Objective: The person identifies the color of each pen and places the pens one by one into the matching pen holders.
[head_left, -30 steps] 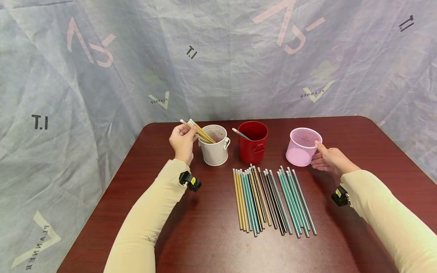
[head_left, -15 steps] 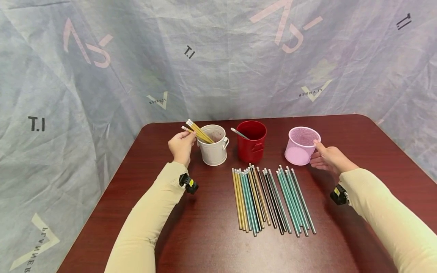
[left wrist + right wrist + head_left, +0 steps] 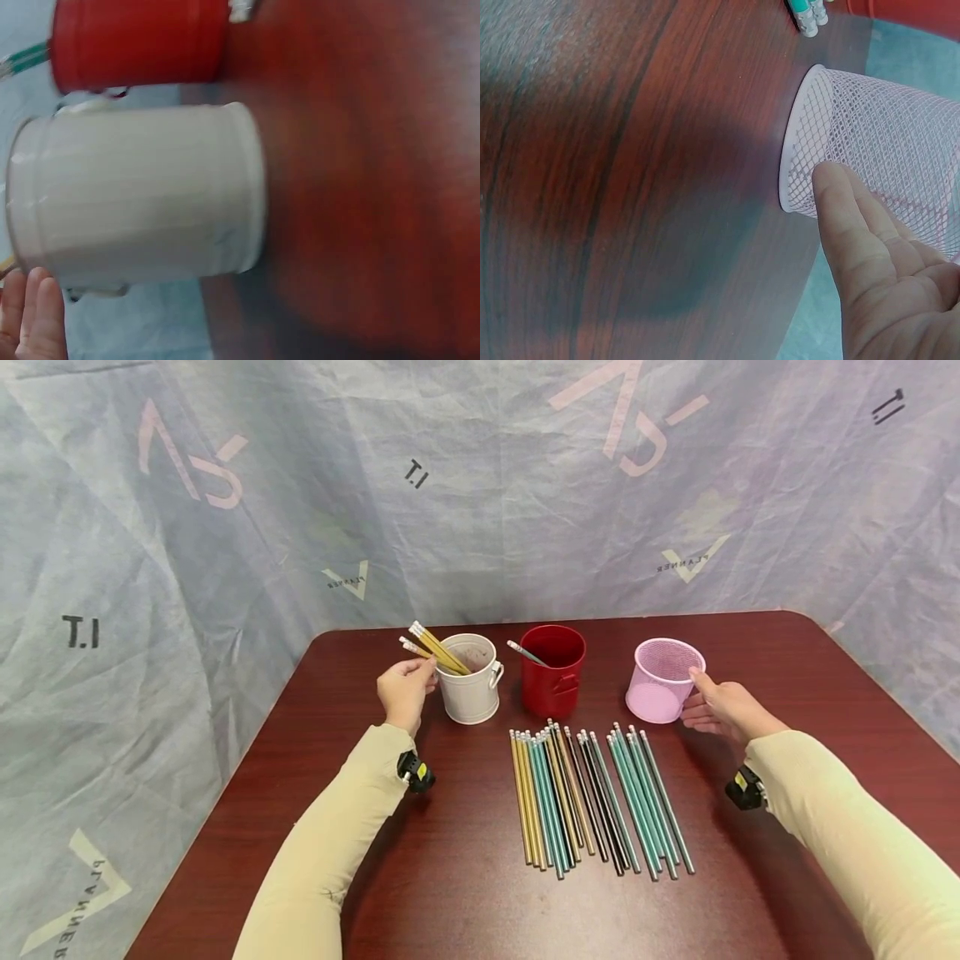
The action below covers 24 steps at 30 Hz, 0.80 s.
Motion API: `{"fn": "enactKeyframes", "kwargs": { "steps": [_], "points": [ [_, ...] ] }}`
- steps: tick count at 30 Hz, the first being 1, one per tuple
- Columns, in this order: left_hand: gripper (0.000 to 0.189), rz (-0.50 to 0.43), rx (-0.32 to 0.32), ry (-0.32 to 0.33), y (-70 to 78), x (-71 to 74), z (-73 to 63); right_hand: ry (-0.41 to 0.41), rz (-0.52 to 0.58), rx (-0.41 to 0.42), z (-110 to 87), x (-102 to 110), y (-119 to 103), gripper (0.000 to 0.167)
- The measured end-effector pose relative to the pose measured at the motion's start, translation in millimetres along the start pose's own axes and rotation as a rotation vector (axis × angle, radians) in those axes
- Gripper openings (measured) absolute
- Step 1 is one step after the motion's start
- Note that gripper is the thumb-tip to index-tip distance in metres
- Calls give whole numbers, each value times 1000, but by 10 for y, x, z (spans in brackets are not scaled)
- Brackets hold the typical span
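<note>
Several yellow pencils (image 3: 438, 649) lean in the white metal bucket (image 3: 470, 697), eraser ends up and to the left. My left hand (image 3: 407, 687) is at this bucket's left side, thumb tip by the rim under the lowest pencils; in the left wrist view its fingers (image 3: 49, 315) are straight beside the rim. My right hand (image 3: 727, 708) is at the pink mesh cup (image 3: 651, 700), thumb at the rim and straight fingers along its outer side. In the right wrist view those fingers (image 3: 836, 202) lie over the mesh.
Between the two stands a red metal bucket (image 3: 551, 693) with one teal pencil (image 3: 527, 652) leaning out. In front lies a row of loose pencils (image 3: 600, 802) in yellow, teal, black and other colours. A grey cloth (image 3: 480, 510) hangs behind the dark red-brown table (image 3: 435, 893).
My left fingers have let the yellow pencils go, and they lean on the white bucket's rim. The left hand has moved down and slightly right. The right hand stays at the pink cup.
</note>
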<state>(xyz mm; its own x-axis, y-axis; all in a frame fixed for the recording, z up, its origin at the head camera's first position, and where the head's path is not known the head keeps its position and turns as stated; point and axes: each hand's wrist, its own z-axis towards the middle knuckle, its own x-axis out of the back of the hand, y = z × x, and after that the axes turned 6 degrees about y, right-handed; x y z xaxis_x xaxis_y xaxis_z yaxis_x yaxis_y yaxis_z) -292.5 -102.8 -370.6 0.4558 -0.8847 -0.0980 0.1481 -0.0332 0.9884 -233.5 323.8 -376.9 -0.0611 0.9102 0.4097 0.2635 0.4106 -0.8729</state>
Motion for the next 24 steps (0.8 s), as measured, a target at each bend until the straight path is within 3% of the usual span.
{"fn": "enactKeyframes", "kwargs": {
  "steps": [6,10,13,19,21,24],
  "points": [
    [23,-23,-11,-54,-161,-34,-184,-4,0,-2,3,3,3,81],
    [27,-1,11,-177,-224,-80,-313,-7,7,-1,8,-1,4,82],
    [24,184,41,-355,-246,-111,-415,-9,15,0,5,-4,3,83],
    [19,626,69,-775,-239,-213,-608,-4,18,6,0,-9,-3,84],
    [18,739,59,-874,-215,-258,-671,-6,23,4,1,-6,-4,84],
    [23,911,6,-958,-162,-315,-757,-9,22,1,0,-9,-13,84]
  ]
}}
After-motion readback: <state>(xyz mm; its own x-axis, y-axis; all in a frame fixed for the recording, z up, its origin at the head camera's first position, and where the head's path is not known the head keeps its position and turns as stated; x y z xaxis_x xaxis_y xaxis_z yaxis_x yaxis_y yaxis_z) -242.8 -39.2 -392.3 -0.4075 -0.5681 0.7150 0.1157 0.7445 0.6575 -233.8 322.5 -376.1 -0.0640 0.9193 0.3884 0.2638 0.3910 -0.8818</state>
